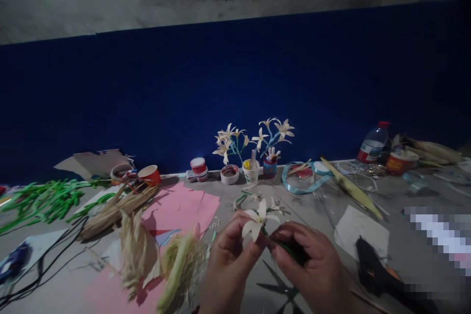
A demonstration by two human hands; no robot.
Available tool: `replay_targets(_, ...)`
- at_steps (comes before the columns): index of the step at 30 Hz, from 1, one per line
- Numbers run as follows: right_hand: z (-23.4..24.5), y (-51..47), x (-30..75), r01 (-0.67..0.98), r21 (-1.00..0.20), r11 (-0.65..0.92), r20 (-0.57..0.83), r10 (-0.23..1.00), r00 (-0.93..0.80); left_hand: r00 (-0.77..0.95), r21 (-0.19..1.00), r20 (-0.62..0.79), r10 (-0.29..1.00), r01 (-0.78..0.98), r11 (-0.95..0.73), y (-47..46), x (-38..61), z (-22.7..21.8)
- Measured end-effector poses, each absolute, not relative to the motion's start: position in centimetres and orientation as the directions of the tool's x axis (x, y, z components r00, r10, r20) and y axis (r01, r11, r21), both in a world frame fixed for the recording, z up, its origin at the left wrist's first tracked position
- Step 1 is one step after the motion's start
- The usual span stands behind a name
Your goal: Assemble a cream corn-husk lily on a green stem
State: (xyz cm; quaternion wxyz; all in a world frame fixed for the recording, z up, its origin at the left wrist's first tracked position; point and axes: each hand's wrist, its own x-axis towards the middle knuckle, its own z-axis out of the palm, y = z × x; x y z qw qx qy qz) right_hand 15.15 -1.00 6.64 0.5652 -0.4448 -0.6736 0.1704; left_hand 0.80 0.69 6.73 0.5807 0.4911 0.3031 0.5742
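Observation:
A handmade white flower [253, 225] with pointed petals is held up between my two hands. My left hand [233, 250] pinches it just below the petals, fingers closed. My right hand [309, 252] is closed around its green stem, close to the left fingertips. Most of the stem is hidden by the right fingers. Black scissors [281, 287] lie on the table under my hands, partly covered by the right one. Just behind the flower, small white blossoms on green stems [274, 204] rest on the tabletop.
Finished flower sprays stand in a white cup [251, 172] and a blue-red cup [270, 169] at the back. Pink paper [184, 206], corn husks [138, 250] and green stems [51, 201] lie left. A glue gun [379, 270], blue ribbon [290, 186] and bottle [374, 142] are right.

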Motion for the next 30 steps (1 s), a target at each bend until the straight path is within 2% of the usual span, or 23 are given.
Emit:
replay_targets(3,6.5,-1.3,15.0,0.453,-0.711,0.537,0.613,0.79,0.025,0.142,0.938,0.242,0.96,-0.286,-0.195,0.4,0.7,7.3)
replay_targets(7,7.1,-1.1,15.6,0.365,-0.817,0.447,0.471,0.882,-0.024,0.139,0.946,0.212,0.967,-0.279,-0.167,0.4,0.3,7.0)
replay_targets(11,7.9,-0.9,16.4,0.15,-0.947,0.283,0.261,0.954,-0.151,0.244,0.955,0.128,0.961,-0.293,-0.053,0.8,-0.3,6.5)
replay_targets(14,8.0,-0.8,16.5,-0.062,-0.986,0.157,0.166,0.967,-0.191,0.304,0.925,0.065,0.95,-0.375,0.057,0.9,-0.4,6.8)
replay_targets(18,7.8,-0.5,16.4,-0.227,-0.963,0.147,0.204,0.945,-0.256,0.354,0.849,0.015,0.935,-0.498,0.175,0.9,-0.1,7.5)
replay_targets(21,7.6,-0.4,16.4,-0.292,-0.941,0.173,0.26,0.92,-0.294,0.381,0.81,0.016,0.924,-0.547,0.211,0.9,0.0,7.8)
replay_targets(27,7.1,-0.7,15.6,-0.327,-0.92,0.217,0.262,0.96,-0.098,0.392,0.782,0.017,0.92,-0.578,0.232,0.9,0.1,7.9)
replay_targets(30,7.0,-0.7,15.1,-0.392,-0.909,0.144,0.199,0.975,-0.102,0.398,0.773,0.035,0.917,-0.592,0.227,1.0,0.2,7.8)
